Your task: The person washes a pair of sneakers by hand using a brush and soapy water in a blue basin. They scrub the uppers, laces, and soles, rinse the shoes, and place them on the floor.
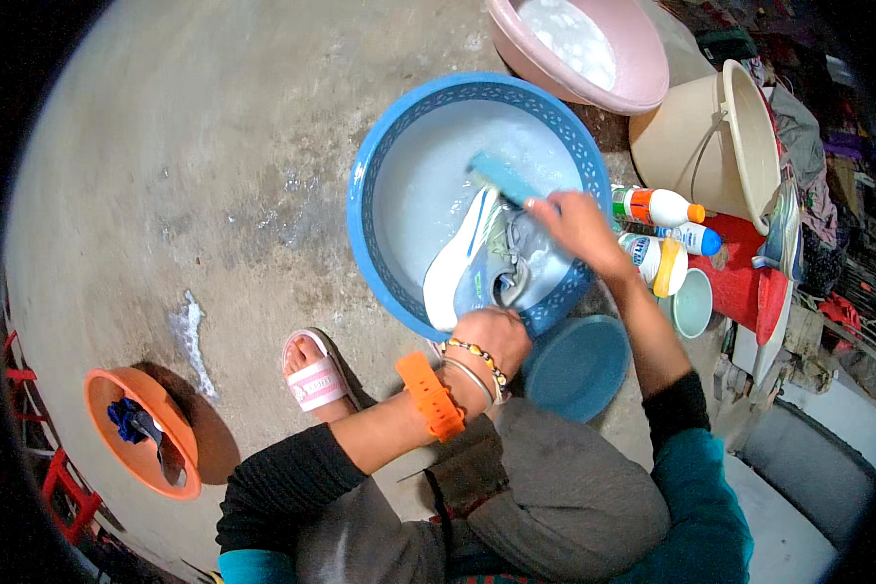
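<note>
A running shoe (474, 263) with a white sole lies tilted over the blue plastic basin (360, 212), its toe towards the far side. My left hand (493, 336) grips the shoe by its heel end at the near rim. In my right hand (577, 230) is a blue scrubbing brush (507, 175), blurred, its bristle end close to the shoe's toe. Whether the bristles touch the shoe I cannot tell. Cloudy, soapy water (420, 175) covers the basin's floor.
A pink tub (646, 51) with sudsy water and a cream bucket (675, 139) stand beyond. Several bottles, among them an orange-capped bottle (664, 208), crowd the right side. A dark blue basin (577, 372) sits by my knee. An orange basin (109, 460) holding cloth is at left.
</note>
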`<state>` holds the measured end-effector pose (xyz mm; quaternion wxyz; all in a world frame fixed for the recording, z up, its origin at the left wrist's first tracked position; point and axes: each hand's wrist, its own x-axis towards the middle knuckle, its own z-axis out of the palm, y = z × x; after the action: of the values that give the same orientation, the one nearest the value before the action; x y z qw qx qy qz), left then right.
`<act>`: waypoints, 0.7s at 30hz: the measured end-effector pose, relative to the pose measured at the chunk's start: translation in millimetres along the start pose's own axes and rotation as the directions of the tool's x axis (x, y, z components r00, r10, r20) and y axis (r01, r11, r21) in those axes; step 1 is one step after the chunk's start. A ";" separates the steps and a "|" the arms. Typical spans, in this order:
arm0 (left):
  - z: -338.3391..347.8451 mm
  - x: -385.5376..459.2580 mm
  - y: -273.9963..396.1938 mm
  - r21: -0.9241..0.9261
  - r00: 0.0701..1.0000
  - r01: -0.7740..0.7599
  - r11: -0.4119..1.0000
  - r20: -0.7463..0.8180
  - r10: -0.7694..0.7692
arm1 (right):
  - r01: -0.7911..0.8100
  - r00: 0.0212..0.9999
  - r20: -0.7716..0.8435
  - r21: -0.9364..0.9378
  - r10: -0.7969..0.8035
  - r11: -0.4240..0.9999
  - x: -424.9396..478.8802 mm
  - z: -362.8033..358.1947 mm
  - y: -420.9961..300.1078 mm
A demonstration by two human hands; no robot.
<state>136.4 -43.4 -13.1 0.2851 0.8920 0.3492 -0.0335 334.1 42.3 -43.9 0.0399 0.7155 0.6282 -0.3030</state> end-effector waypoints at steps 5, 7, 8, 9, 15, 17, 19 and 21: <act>-29.1 4.5 -22.1 0.044 0.989 0.093 0.995 0.109 -0.097 | 0.170 0.985 -0.011 0.176 -0.170 0.970 -36.0 44.6 -9.4; -26.1 7.2 -36.8 0.056 0.997 0.074 0.996 -0.011 -0.074 | -0.010 1.000 -0.025 0.037 0.011 0.999 -11.2 66.4 12.1; -29.6 5.0 -40.8 0.043 0.996 0.093 0.995 -0.007 -0.093 | -0.060 0.997 -0.047 0.024 0.061 0.998 -1.1 64.8 13.8; -35.4 3.5 -46.2 0.038 0.993 0.118 0.992 -0.010 -0.118 | -0.099 0.992 -0.075 0.015 0.100 0.995 10.8 61.2 13.4; -40.2 -5.3 -70.5 -0.184 0.975 0.150 0.972 -0.133 -0.176 | -0.163 0.940 -0.291 0.075 0.178 0.984 18.5 43.0 52.0; -40.2 -17.7 -87.0 -0.326 0.958 0.192 0.926 -0.142 -0.249 | -0.070 0.975 -0.175 0.351 0.139 0.934 -12.6 36.9 30.8; -43.6 -25.5 -100.4 -0.563 0.917 0.301 0.770 -0.052 -0.396 | -0.094 0.993 -0.013 0.520 0.118 0.849 -56.0 29.0 2.6; -46.6 -28.1 -110.9 -0.800 0.865 0.361 0.480 0.095 -0.494 | -0.043 0.996 -0.041 0.510 0.074 0.859 -67.5 34.7 -12.8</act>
<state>37.5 30.2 -20.7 0.6069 0.5529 0.5579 0.1218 307.1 -29.3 -35.3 -0.1597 0.7280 0.5049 -0.4355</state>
